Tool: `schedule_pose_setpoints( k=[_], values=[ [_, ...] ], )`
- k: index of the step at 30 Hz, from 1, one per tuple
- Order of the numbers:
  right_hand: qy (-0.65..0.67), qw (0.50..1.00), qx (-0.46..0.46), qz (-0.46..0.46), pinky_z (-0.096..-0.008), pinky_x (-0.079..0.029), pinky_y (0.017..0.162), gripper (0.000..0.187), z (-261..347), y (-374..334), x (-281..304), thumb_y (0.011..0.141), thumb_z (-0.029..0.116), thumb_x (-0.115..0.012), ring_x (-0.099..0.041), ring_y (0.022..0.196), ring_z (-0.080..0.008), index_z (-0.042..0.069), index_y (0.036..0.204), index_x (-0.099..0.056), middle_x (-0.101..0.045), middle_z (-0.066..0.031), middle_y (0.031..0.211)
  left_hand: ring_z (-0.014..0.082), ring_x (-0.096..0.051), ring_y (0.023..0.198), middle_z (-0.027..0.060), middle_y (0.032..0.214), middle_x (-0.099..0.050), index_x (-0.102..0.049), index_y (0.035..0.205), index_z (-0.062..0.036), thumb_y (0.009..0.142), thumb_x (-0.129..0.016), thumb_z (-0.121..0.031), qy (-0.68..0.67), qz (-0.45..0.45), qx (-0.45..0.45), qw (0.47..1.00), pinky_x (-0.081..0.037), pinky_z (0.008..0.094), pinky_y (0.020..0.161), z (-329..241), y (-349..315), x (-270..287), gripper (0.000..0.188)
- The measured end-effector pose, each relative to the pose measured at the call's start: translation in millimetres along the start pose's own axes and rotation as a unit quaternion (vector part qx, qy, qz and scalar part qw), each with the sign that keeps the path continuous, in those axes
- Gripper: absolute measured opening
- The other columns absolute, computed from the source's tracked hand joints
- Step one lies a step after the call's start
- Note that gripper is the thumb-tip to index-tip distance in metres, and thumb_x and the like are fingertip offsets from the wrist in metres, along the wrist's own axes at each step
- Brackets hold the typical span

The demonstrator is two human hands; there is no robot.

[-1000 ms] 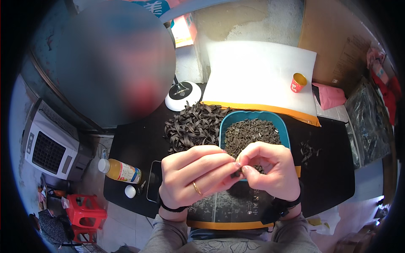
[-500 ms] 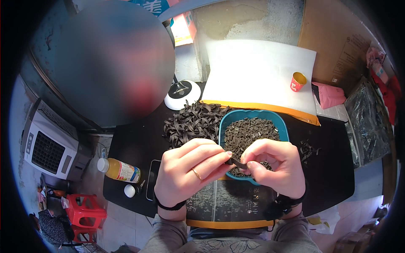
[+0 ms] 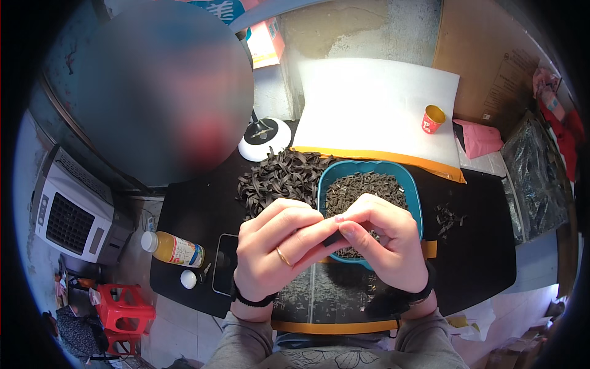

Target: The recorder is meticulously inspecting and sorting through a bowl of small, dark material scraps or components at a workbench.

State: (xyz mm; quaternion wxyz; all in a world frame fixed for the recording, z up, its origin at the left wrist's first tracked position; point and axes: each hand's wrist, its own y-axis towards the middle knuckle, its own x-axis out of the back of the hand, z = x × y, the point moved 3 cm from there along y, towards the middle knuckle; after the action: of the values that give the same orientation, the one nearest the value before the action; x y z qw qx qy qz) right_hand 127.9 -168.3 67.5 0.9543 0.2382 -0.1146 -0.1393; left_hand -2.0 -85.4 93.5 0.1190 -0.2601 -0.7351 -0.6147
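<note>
Fingertip to fingertip, my left hand [image 3: 276,249] and my right hand [image 3: 390,243] meet in a pinch over the near edge of a blue-green plastic basin [image 3: 416,195]. Their fingers hide the black fabric-like strip that showed between them earlier. Inside the basin lies a mass of small dark folded pieces [image 3: 362,189], some with a shiny glint. Left of the basin, beyond my left hand, rises a heap of longer black strips [image 3: 276,181]. Under my wrists is a dark mat with an orange edge [image 3: 335,327].
A juice bottle [image 3: 175,249], a white round cap [image 3: 188,279] and a black phone-like slab [image 3: 225,264] sit at the left. Loose dark bits [image 3: 450,218] lie right of the basin. Behind stand a lamp base [image 3: 264,140], a white padded sheet [image 3: 369,104] and a red cup [image 3: 433,119].
My hands have drawn together until their fingertips touch, and the dark strip between them has gone out of sight. My right hand has shifted slightly left. The basin and heap look unmoved.
</note>
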Motion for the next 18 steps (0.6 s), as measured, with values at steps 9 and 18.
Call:
schedule_pose_setpoints(
  k=[9,18],
  values=[
    [-0.014,0.996,0.011,-0.085,-0.0212,-0.039,0.052,0.010,-5,-3,17,0.083,0.009,-0.066,-0.049,0.057,-0.0074,0.000,0.082,-0.060,-0.055,-0.0037,0.072,0.0163,-0.057,0.055,0.0050,0.061,-0.056,-0.059,0.063,-0.0035,0.082,-0.063,-0.024,-0.458,-0.277,-0.008,0.845,-0.051,0.0308,0.052,-17,-29,27,0.028],
    [0.008,0.993,0.007,-0.114,-0.0180,-0.037,0.051,0.015,4,-2,21,0.083,0.012,-0.067,-0.047,0.059,-0.0015,0.000,0.080,-0.060,-0.055,-0.0003,0.073,0.0155,-0.061,0.070,0.0034,0.081,-0.065,-0.068,0.083,-0.0048,0.077,-0.057,0.004,-0.660,-0.164,-0.179,0.711,-0.056,0.0313,0.057,-74,4,78,0.015]
  ],
)
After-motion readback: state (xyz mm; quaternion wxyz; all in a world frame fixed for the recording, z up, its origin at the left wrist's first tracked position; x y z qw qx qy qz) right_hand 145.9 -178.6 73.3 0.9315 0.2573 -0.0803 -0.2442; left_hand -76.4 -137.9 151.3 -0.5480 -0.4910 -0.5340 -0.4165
